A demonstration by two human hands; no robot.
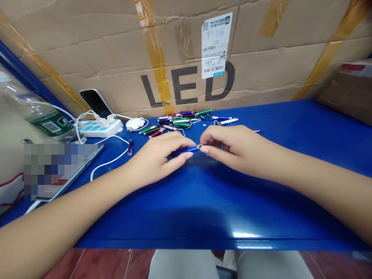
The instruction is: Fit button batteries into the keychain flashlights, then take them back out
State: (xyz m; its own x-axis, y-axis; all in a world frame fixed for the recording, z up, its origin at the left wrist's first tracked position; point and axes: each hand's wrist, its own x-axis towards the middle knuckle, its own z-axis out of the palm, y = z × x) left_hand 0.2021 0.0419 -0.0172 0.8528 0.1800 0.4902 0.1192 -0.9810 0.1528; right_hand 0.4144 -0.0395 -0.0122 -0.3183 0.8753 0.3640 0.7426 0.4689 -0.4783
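Note:
My left hand (158, 157) is closed round a small blue metal tube (186, 150), a keychain flashlight body, held just above the blue table (203, 201). My right hand (229, 149) pinches the silver tip at the tube's right end, fingers curled. Just behind both hands lies a pile of several similar small tubes (177, 122) in green, red, purple, blue and silver, some with key clips. A lone purple cap (130, 146) lies to the left of my left hand.
A large cardboard box marked LED (186, 58) stands along the table's back edge. At left are a white power strip (100, 128) with cables, a leaning phone (95, 102), a plastic bottle (37, 112) and a flat phone (61, 170). Another box (348, 93) sits at right.

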